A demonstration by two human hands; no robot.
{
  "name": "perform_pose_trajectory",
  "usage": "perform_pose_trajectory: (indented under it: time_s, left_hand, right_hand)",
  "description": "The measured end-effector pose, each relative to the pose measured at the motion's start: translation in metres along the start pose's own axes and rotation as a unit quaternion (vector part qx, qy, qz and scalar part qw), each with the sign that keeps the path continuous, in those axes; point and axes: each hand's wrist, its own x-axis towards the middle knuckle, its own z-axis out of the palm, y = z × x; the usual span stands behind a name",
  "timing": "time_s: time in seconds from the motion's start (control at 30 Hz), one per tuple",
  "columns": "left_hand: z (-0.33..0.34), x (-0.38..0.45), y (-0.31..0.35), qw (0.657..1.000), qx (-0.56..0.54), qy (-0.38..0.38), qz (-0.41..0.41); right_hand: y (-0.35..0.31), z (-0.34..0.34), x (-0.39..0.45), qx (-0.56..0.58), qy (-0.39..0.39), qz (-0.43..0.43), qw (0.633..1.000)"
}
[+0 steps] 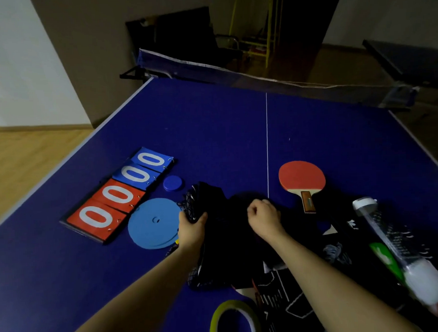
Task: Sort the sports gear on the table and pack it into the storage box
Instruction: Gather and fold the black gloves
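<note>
Both hands down on a dark heap mid-worktop [211,121]. Left hand [191,225] gripping the bunched black mesh net [204,198] at its left edge, fingers curled round the folds. Right hand [263,212] fisted on top of the black fabric bundle [235,239], looks pinched into the cloth, though exact hold too dark to confirm.

Key relation: bundle lying between the two hands, long axis running roughly near-to-far, from the forearms out toward the net end by the left hand. Left hand nearer the mesh end, right hand nearer the middle and the red paddle [301,175], handle pointing back toward the person, just beyond and right of the right hand.

Other gear: scoreboard [119,194] showing four zeros far left, pale blue disc [153,222] touching beside the left hand, small dark blue puck [172,183] just past it. Clear tube of shuttlecocks [389,242] at far right, tape roll [233,319] at near edge.

Storage box not in view; direction to it unknown. Likely step: gathering or folding the net before packing. Snag risk on the mesh.
</note>
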Motion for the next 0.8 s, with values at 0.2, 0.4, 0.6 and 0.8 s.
perform_pose_trajectory:
  time_s: [0.2,0.4,0.6,0.8]
  left_hand:
    - [-0.014,-0.01,0.013,0.998,-0.042,-0.043,0.008]
    - [-0.034,-0.015,0.022,0.993,-0.074,-0.095,0.007]
    - [-0.053,-0.016,0.027,0.986,-0.117,-0.12,-0.004]
    - [-0.071,-0.012,0.031,0.984,-0.136,-0.116,-0.017]
  right_hand:
    - [-0.068,-0.023,-0.001,0.305,-0.027,0.026,0.952]
    - [-0.08,-0.016,-0.012,0.014,-0.039,-0.053,0.998]
    - [-0.094,-0.029,-0.039,-0.005,0.09,-0.154,0.984]
    - [-0.117,-0.035,-0.045,0.22,0.11,-0.142,0.959]
